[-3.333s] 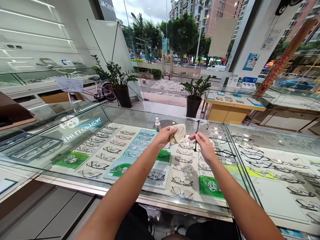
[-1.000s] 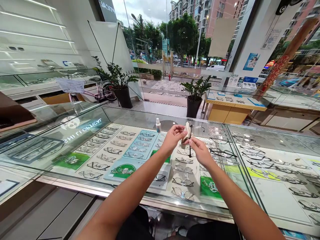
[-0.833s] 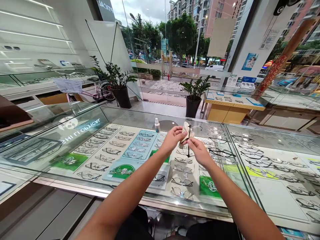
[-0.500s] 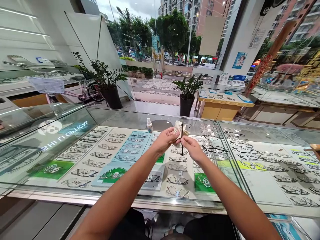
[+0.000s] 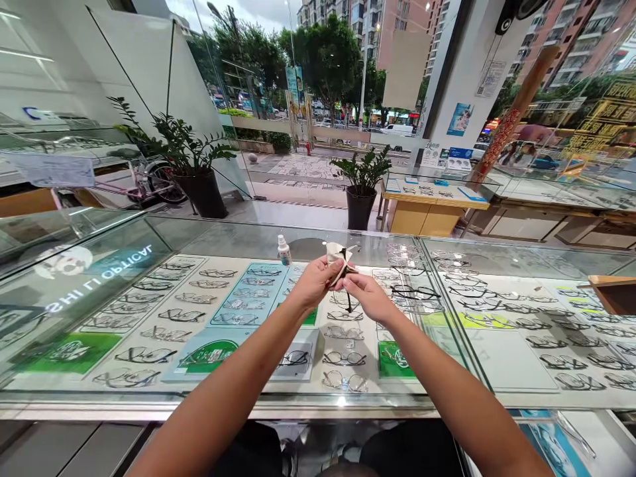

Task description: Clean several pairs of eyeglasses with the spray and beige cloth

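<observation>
Above the glass display counter, my left hand (image 5: 318,281) is closed on a pale cloth (image 5: 334,254) folded around part of a pair of dark-framed glasses (image 5: 349,302). My right hand (image 5: 366,295) pinches the same glasses from the right, close beside my left fingers. One dark temple arm hangs down between the hands. The lenses are mostly hidden by cloth and fingers. A small white spray bottle (image 5: 283,250) stands upright on the glass, left of and beyond my hands.
Rows of glasses (image 5: 346,358) lie inside the glass counter (image 5: 199,405). Another dark-framed pair (image 5: 416,292) is right of my hands. Potted plants (image 5: 361,209) stand beyond the counter. A brown wooden object (image 5: 613,293) is at the far right.
The whole view has shifted, so the counter and hands appear farther left. The cloth and glasses have turned slightly between my fingers. Both hands keep their hold.
</observation>
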